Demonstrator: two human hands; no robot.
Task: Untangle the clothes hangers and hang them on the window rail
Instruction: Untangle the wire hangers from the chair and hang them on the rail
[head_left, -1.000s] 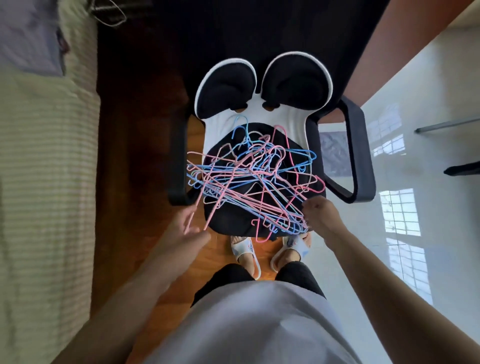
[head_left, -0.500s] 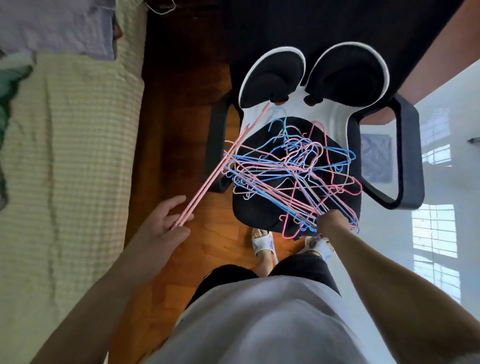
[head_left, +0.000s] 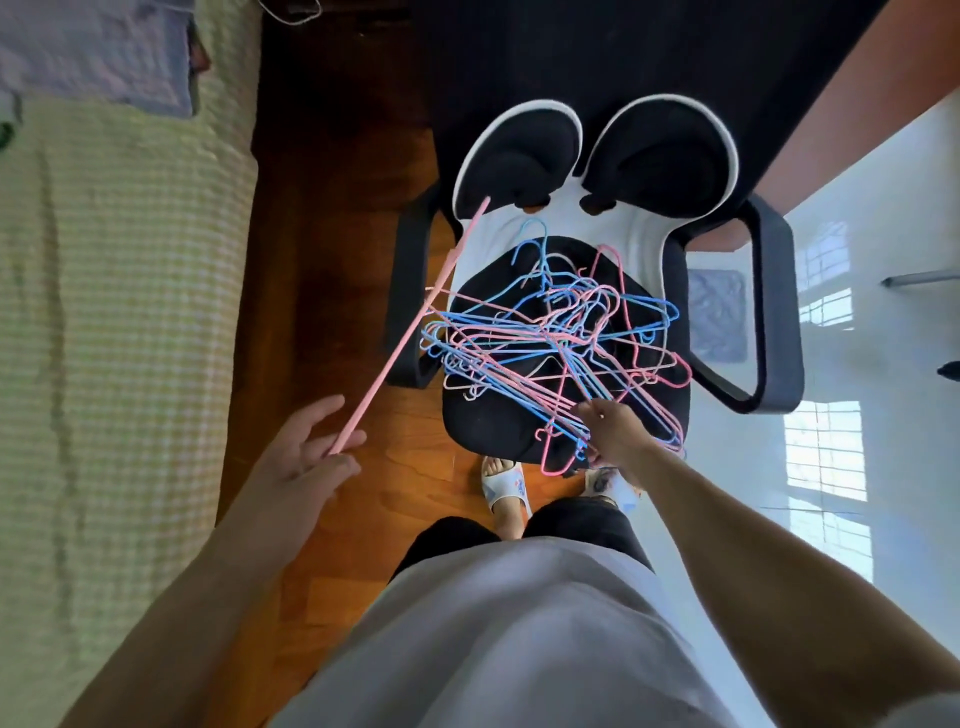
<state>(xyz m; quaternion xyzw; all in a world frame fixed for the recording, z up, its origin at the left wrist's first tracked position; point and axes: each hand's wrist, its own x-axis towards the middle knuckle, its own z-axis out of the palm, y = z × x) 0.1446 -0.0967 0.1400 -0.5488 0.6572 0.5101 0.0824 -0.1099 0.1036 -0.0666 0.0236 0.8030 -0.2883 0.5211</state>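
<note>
One pink hanger (head_left: 410, 332) is slanting out of the hanger tangle (head_left: 556, 343) on the chair seat (head_left: 498, 426), its long axis running from the chair back down-left to the left hand (head_left: 306, 462), whose fingers are pinching its lower end. Right hand (head_left: 615, 431) is gripping the pile's near edge. Judging by the overlap, its far end is possibly snagging others and dragging them floorward.
</note>
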